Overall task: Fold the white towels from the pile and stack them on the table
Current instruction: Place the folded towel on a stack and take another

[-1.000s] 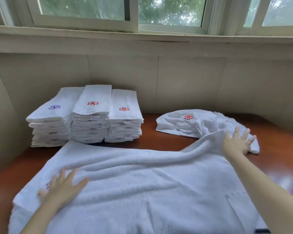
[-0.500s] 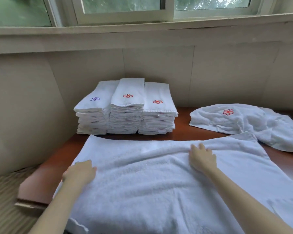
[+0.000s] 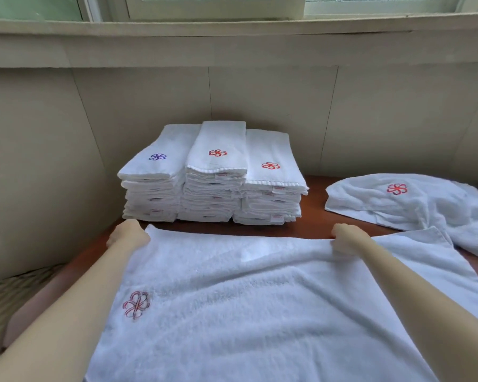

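Note:
A large white towel (image 3: 246,307) with a red flower emblem lies spread across the brown table (image 3: 315,228) in front of me. My left hand (image 3: 127,234) grips its far left corner. My right hand (image 3: 345,239) grips the far edge near the middle, where the cloth bunches. Behind them stand three stacks of folded white towels (image 3: 213,175), side by side against the wall. A loose pile of unfolded white towels (image 3: 414,205) lies at the right.
The beige wall (image 3: 287,106) and a window sill close off the back. The table's left edge (image 3: 20,321) drops to a woven mat on the floor.
Both hands moved forward to the towel's far edge and closed on it. The view shifted closer, and the towel's red emblem now shows at the left.

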